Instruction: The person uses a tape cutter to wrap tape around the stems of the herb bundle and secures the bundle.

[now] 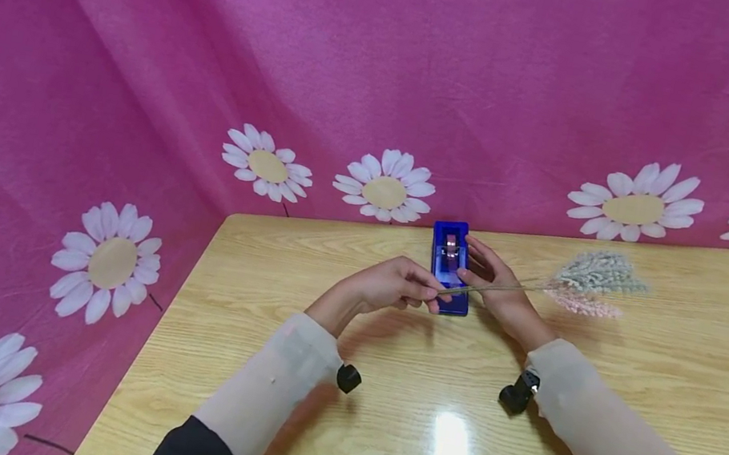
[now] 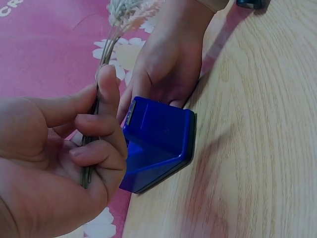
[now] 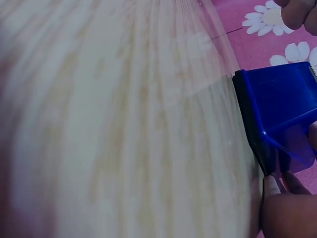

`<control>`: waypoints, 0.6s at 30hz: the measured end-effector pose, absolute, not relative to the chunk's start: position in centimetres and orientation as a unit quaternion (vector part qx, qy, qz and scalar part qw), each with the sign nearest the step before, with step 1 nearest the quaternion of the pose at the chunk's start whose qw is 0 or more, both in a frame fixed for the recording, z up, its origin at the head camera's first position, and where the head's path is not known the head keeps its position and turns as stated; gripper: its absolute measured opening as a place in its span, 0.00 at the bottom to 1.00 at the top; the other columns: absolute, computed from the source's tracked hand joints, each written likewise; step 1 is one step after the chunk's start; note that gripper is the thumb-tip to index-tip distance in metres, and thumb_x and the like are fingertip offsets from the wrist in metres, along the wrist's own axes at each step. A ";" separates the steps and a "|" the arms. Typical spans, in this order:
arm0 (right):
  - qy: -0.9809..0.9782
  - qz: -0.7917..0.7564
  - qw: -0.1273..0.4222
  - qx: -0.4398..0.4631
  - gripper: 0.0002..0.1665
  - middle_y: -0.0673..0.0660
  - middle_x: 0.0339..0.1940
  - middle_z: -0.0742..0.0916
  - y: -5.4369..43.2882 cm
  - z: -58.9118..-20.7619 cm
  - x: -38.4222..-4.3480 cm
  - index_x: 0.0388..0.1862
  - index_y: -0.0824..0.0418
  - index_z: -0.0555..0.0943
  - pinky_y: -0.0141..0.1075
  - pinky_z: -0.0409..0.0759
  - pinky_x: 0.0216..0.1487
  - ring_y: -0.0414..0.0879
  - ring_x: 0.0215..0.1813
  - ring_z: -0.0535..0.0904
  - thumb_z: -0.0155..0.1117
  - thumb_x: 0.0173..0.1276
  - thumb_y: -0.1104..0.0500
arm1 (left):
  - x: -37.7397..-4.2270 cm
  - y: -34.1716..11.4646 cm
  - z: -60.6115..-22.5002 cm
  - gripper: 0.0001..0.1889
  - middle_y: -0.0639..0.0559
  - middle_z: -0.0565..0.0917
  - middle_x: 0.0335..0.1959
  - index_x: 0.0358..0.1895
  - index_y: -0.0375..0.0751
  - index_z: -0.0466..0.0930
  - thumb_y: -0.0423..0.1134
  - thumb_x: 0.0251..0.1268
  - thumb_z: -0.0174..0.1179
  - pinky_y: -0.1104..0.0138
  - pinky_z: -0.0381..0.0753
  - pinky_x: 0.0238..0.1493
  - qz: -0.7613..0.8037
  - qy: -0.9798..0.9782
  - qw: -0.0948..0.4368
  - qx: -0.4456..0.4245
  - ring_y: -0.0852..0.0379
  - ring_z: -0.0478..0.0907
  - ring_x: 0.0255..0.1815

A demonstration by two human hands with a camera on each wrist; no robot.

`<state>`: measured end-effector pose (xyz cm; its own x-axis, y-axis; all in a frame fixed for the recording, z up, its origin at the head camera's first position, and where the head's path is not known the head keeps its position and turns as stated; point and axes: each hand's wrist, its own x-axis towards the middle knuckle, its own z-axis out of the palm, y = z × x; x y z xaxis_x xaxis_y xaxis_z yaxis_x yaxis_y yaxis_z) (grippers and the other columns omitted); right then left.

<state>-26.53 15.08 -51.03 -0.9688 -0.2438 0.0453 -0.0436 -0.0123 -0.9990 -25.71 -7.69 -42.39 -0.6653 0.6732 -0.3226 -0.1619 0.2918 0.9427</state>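
Note:
A blue tape dispenser [image 1: 460,305] with a roll of tape inside stands near the table's back edge. My left hand [image 1: 399,282] is at its front left. Between thumb and curled fingers it pinches the thin stems of a small bunch of dried flowers [image 1: 601,273], with pale grey-green and pink heads. The stems cross over the dispenser and my right hand, heads pointing right. At the dispenser's right side, my right hand [image 1: 500,288] grips it by the edge, fingers low against the side in the right wrist view. Part of that hand is hidden behind the dispenser in the left wrist view.
The wooden table [image 1: 223,365] ends at a pink cloth [image 1: 365,57] printed with large white daisies, hanging behind and to the left. A small black camera [image 1: 348,378] sits at the left wrist and another black camera [image 1: 516,394] at the right wrist.

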 end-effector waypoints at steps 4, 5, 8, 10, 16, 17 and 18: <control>0.697 -0.706 0.073 -0.103 0.42 0.67 0.84 0.59 15.0 -51.0 -26.5 0.85 0.58 0.53 0.58 0.54 0.80 0.65 0.82 0.55 0.59 0.79 0.64 | -26.2 -8.0 -42.5 0.15 0.46 0.88 0.34 0.60 0.24 0.80 0.29 0.78 0.54 0.68 0.62 0.25 0.556 0.721 0.373 0.181 0.60 0.70 0.26; 0.696 -0.707 0.075 -0.103 0.42 0.67 0.84 0.59 15.0 -50.9 -26.5 0.85 0.58 0.53 0.59 0.54 0.80 0.65 0.82 0.54 0.58 0.79 0.64 | -26.3 -8.0 -42.6 0.15 0.48 0.88 0.32 0.60 0.25 0.81 0.29 0.78 0.55 0.67 0.60 0.23 0.552 0.722 0.375 0.181 0.60 0.70 0.25; 0.691 -0.711 0.079 -0.103 0.42 0.66 0.84 0.58 15.1 -50.9 -26.5 0.85 0.58 0.52 0.58 0.54 0.80 0.64 0.83 0.54 0.58 0.80 0.65 | -26.5 -8.1 -42.6 0.15 0.52 0.86 0.29 0.61 0.25 0.80 0.28 0.78 0.55 0.67 0.55 0.21 0.554 0.717 0.384 0.178 0.62 0.64 0.20; 0.691 -0.711 0.080 -0.102 0.41 0.66 0.84 0.59 15.1 -50.8 -26.5 0.85 0.57 0.53 0.57 0.54 0.80 0.62 0.83 0.53 0.58 0.80 0.64 | -26.6 -8.1 -42.6 0.15 0.51 0.86 0.28 0.61 0.25 0.80 0.27 0.78 0.54 0.68 0.52 0.19 0.558 0.714 0.385 0.176 0.63 0.60 0.17; 0.703 -0.699 0.068 -0.112 0.41 0.68 0.83 0.60 15.1 -50.7 -26.3 0.85 0.59 0.54 0.57 0.55 0.80 0.64 0.82 0.54 0.58 0.80 0.63 | -26.5 -8.2 -42.5 0.15 0.51 0.84 0.26 0.60 0.25 0.79 0.30 0.81 0.51 0.71 0.50 0.18 0.561 0.720 0.368 0.178 0.63 0.53 0.16; 0.706 -0.697 0.066 -0.112 0.41 0.69 0.83 0.60 15.1 -50.7 -26.2 0.85 0.59 0.54 0.56 0.55 0.80 0.65 0.82 0.55 0.58 0.80 0.63 | -26.5 -8.2 -42.5 0.15 0.52 0.83 0.25 0.60 0.24 0.79 0.31 0.82 0.50 0.71 0.50 0.18 0.560 0.721 0.366 0.178 0.63 0.53 0.16; 0.709 -0.694 0.064 -0.112 0.41 0.69 0.83 0.60 15.1 -50.7 -26.2 0.85 0.60 0.53 0.57 0.55 0.80 0.65 0.82 0.54 0.59 0.80 0.63 | -26.5 -8.2 -42.5 0.16 0.52 0.83 0.25 0.60 0.24 0.80 0.32 0.82 0.50 0.71 0.50 0.18 0.560 0.723 0.364 0.177 0.63 0.53 0.16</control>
<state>-26.24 15.11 -50.70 -0.9664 -0.2486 0.0647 -0.0700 0.0128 -0.9975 -26.46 -8.23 -42.45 -0.6723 0.6636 -0.3281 -0.1523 0.3098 0.9385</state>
